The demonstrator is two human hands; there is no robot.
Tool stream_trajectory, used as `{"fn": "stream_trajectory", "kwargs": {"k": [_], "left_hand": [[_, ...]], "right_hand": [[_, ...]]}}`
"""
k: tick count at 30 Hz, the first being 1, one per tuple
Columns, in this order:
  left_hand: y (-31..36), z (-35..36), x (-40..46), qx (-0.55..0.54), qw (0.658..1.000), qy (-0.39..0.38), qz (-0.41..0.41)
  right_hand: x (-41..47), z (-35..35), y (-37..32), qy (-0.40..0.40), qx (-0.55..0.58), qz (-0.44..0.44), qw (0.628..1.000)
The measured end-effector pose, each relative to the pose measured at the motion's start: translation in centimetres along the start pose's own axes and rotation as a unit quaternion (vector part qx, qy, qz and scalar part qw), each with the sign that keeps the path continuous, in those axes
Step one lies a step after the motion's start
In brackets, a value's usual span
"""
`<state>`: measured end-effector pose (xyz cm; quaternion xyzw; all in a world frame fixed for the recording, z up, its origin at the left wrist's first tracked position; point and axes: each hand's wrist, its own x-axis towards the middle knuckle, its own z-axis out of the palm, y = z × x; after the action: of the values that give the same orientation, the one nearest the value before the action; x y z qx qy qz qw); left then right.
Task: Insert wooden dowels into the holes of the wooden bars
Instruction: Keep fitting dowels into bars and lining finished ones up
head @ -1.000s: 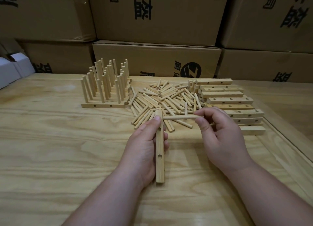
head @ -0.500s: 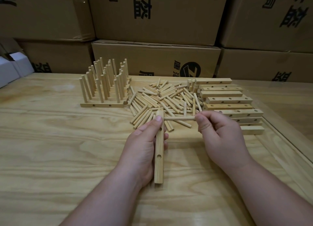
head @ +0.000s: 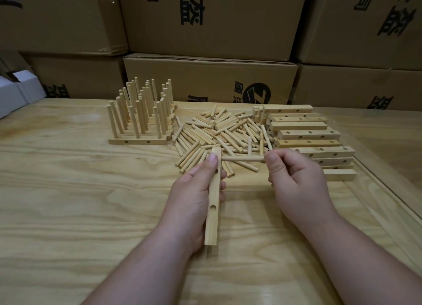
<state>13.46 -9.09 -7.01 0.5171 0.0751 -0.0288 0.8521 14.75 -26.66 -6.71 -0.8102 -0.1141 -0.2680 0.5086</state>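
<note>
Left hand wrapped round a wooden bar held lengthwise, thumb pressed near its far end. Right hand at 3 o'clock of it, pinching a dowel level, its left tip meeting the bar's far end. At 12 o'clock, loose dowels; at 10 o'clock, finished bars with upright dowels; at 2 o'clock, stacked empty bars. All on a wooden table.

top middle cardboard box: large black characters, upside down, unread | lower middle box: round black logo with slanted Z-like mark, characters beside it | other boxes: partial black characters, unread
</note>
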Motion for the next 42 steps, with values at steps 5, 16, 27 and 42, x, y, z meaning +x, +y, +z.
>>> {"fn": "stream_trajectory", "kwargs": {"k": [5, 16, 27, 42], "left_hand": [[0.1, -0.1, 0.1, -0.008, 0.999, 0.042, -0.007], [0.4, -0.1, 0.7, -0.143, 0.988, 0.026, -0.046], [0.4, -0.1, 0.8, -0.165, 0.985, 0.022, -0.054], [0.6, 0.0, 0.7, -0.19, 0.98, 0.036, -0.053]], "right_hand": [[-0.7, 0.8, 0.1, -0.092, 0.045, 0.06, 0.993], [-0.8, 2.0, 0.8, -0.374, -0.308, -0.033, 0.874], [-0.9, 1.9, 0.1, -0.335, -0.283, -0.041, 0.898], [-0.6, 1.7, 0.7, -0.224, -0.335, 0.022, 0.915]]}}
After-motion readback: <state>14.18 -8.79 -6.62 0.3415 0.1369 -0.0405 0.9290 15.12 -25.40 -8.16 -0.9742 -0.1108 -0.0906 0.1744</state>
